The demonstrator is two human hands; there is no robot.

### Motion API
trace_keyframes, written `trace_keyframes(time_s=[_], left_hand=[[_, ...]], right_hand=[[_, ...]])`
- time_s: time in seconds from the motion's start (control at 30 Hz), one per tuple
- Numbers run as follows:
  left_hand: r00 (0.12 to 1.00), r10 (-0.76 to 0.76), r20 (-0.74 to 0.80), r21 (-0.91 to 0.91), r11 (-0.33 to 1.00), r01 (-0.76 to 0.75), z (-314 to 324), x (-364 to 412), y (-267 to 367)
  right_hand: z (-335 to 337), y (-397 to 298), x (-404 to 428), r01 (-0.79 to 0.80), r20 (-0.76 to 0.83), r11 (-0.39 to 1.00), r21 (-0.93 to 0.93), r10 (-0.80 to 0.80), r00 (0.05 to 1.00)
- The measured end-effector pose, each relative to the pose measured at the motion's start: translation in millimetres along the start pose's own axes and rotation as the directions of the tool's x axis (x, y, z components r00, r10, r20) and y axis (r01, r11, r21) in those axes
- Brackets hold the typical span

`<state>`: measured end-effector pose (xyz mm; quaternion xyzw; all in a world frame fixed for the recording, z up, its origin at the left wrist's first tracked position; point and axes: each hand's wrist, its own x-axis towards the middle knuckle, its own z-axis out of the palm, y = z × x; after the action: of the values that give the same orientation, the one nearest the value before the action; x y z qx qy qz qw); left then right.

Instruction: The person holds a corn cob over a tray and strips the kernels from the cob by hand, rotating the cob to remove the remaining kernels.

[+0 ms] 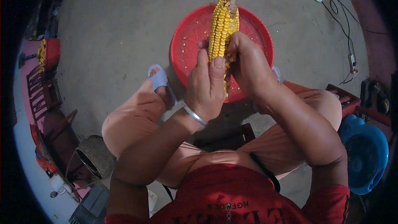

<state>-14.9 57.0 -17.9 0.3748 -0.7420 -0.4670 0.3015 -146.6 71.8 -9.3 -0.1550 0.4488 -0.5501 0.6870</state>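
Note:
A large ear of dried yellow corn (220, 32) is held upright in the picture, above a round red plastic basket (176, 45). My left hand (203, 79) grips the ear's lower left side, its thumb lying along the kernels. On the right side, my right hand (248, 56) has its thumb pressed against the rows, with its fingers mostly hidden behind the hand. Bare patches of cob show near the ear's tip and along its right and lower parts. Several loose kernels (184, 38) lie scattered in the basket.
The basket stands on a grey concrete floor (118, 21) between my slippered feet. At the right lie looped black cables (337, 6) and a blue plastic basin (362, 158). Leftward are a woven basket (96, 155), a wooden bench (54, 124) and a red container (53, 54) of yellow corn.

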Motion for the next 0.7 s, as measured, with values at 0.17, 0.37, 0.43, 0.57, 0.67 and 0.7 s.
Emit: trace_keyframes(time_s=[0.17, 0.37, 0.43, 0.57, 0.67, 0.7], left_hand=[[0.867, -0.4, 0.296, -0.592, 0.635, 0.496, -14, 9, 24], [0.857, -0.253, 0.448, -0.593, 0.633, 0.497, -16, 7, 18], [0.928, -0.263, 0.265, -0.494, 0.789, 0.365, -10, 11, 11], [0.89, -0.248, 0.382, -0.455, 0.788, 0.415, -23, 18, 6], [0.925, -0.223, 0.307, -0.381, 0.862, 0.335, -21, 18, 9], [0.923, -0.228, 0.309, -0.381, 0.86, 0.339, -21, 16, 6]], right_hand=[[-15, -18, 4, 0.14, 0.08, 0.99, -0.005, -0.139, 0.987], [-11, -19, 10, 0.072, 0.087, 0.99, 0.117, -0.082, 0.993], [-6, -15, 12, 0.111, 0.073, 0.992, -0.054, -0.107, 0.992], [3, -22, 9, 0.077, -0.041, 0.995, -0.066, -0.08, 0.996], [-1, -17, 14, 0.105, -0.051, 0.99, -0.091, -0.11, 0.993], [0, -15, 14, 0.1, -0.052, 0.991, -0.089, -0.105, 0.993]])
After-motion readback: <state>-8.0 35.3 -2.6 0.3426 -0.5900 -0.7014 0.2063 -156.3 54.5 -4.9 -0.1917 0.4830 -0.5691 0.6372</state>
